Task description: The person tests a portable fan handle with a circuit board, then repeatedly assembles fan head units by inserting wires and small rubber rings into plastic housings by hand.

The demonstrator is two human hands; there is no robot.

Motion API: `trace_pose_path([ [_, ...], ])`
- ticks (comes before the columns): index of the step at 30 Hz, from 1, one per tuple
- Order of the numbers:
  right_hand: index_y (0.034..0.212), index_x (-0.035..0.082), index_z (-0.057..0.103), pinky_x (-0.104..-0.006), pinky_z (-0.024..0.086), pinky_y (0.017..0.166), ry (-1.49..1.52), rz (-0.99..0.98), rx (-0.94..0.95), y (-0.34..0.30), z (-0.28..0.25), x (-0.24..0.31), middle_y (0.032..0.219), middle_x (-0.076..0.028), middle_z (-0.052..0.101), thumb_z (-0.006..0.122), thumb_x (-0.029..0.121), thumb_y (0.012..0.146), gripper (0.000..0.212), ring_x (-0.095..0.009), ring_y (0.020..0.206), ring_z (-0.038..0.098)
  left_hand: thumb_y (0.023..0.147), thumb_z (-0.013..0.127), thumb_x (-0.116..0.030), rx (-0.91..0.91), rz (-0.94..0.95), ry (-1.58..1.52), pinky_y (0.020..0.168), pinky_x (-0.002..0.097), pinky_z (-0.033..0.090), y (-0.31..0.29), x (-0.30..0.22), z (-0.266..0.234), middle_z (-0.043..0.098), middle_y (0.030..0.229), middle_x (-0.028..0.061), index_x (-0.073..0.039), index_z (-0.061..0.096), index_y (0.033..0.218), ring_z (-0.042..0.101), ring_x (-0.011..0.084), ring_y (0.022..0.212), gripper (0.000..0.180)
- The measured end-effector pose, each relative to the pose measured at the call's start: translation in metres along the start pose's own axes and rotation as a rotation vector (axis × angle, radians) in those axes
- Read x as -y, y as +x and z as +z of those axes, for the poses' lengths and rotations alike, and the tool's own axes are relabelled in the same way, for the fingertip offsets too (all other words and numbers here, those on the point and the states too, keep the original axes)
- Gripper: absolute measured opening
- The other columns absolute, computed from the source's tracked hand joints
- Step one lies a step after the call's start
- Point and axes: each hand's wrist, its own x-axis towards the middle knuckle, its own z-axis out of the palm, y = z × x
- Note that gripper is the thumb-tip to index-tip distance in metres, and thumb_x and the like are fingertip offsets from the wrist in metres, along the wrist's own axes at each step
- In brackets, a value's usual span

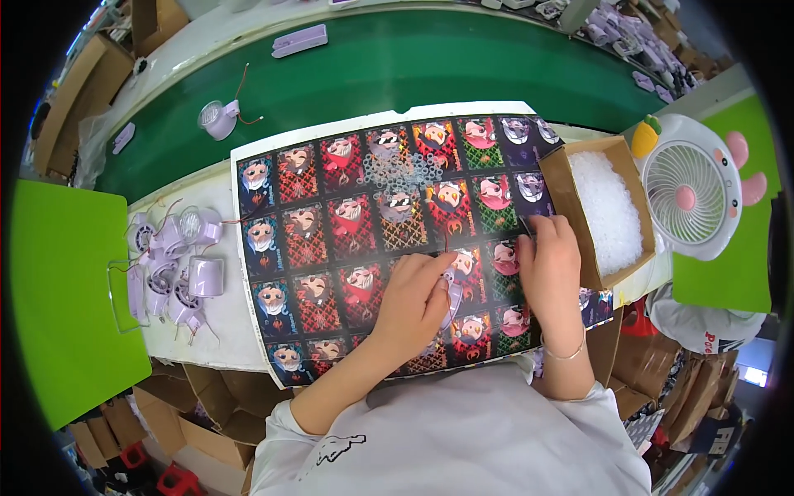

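Observation:
My left hand (412, 299) is closed on a lilac plastic part (451, 304) with thin wires, just above a printed sheet of cartoon cards (351, 215). Its fingers cover some of the part. To the right, my right hand (552, 263) has its fingers bent together over the sheet. A small dark tip shows by those fingertips; what they hold is too small to make out. Beyond both hands, a loose pile of small clear rings (403, 172) lies on the sheet. Beside my right hand stands an open cardboard box (577, 217) full of small translucent white pieces (608, 211).
Several lilac motor housings with wires (174, 264) crowd the table at left. On the green conveyor belt (364, 74) sit a lilac housing with a clear cup (218, 120) and a long lilac piece (300, 40). A white fan (691, 186) stands at right, near a green panel.

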Motion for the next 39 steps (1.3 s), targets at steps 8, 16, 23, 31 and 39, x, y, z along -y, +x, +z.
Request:
trace_pose_path([
  [8, 0.091, 0.0, 0.052, -0.0446, 0.048, 0.066, 0.528, -0.154, 0.304, -0.022, 0.005, 0.009, 0.084, -0.019, 0.055, 0.058, -0.001, 0.085, 0.008, -0.038, 0.077, 0.059, 0.086, 0.05, 0.005, -0.007, 0.014, -0.018, 0.073, 0.0348, 0.047, -0.001, 0.004, 0.002, 0.058, 0.099, 0.0154, -0.002, 0.061, 0.12, 0.059, 0.0293, 0.086, 0.037],
  [16, 0.094, 0.003, 0.057, -0.0413, 0.049, 0.058, 0.529, -0.267, 0.249, -0.039, -0.002, 0.04, 0.082, -0.013, 0.057, 0.063, 0.002, 0.084, 0.012, -0.033, 0.07, 0.06, 0.085, 0.05, 0.005, -0.014, 0.019, -0.025, 0.074, 0.0351, 0.047, -0.002, 0.004, 0.002, 0.058, 0.099, 0.0154, -0.001, 0.061, 0.121, 0.059, 0.0289, 0.087, 0.038],
  [23, 0.098, -0.001, 0.059, -0.0411, 0.049, 0.057, 0.4, -0.143, 0.194, -0.047, 0.008, 0.044, 0.081, -0.017, 0.059, 0.06, -0.002, 0.084, 0.014, -0.037, 0.068, 0.06, 0.083, 0.051, 0.006, -0.041, 0.023, -0.008, 0.076, 0.0358, 0.047, -0.003, 0.002, 0.005, 0.058, 0.098, 0.0154, -0.002, 0.062, 0.119, 0.059, 0.0297, 0.088, 0.038],
  [31, 0.094, 0.002, 0.06, -0.04, 0.05, 0.052, 0.456, -0.216, 0.214, -0.045, -0.005, 0.043, 0.073, -0.013, 0.058, 0.061, 0.002, 0.084, 0.011, -0.032, 0.061, 0.061, 0.081, 0.051, 0.007, -0.028, 0.009, -0.002, 0.075, 0.0352, 0.047, -0.001, 0.002, 0.004, 0.058, 0.099, 0.0154, -0.002, 0.061, 0.12, 0.058, 0.029, 0.088, 0.042],
  [39, 0.101, -0.001, 0.06, -0.0405, 0.05, 0.056, 0.323, -0.189, 0.315, -0.044, -0.008, 0.052, 0.078, -0.017, 0.062, 0.06, -0.004, 0.082, 0.019, -0.035, 0.066, 0.063, 0.078, 0.052, 0.005, -0.014, 0.047, -0.022, 0.072, 0.0334, 0.046, 0.0, 0.005, 0.003, 0.057, 0.099, 0.0149, -0.001, 0.06, 0.121, 0.057, 0.0268, 0.083, 0.043],
])
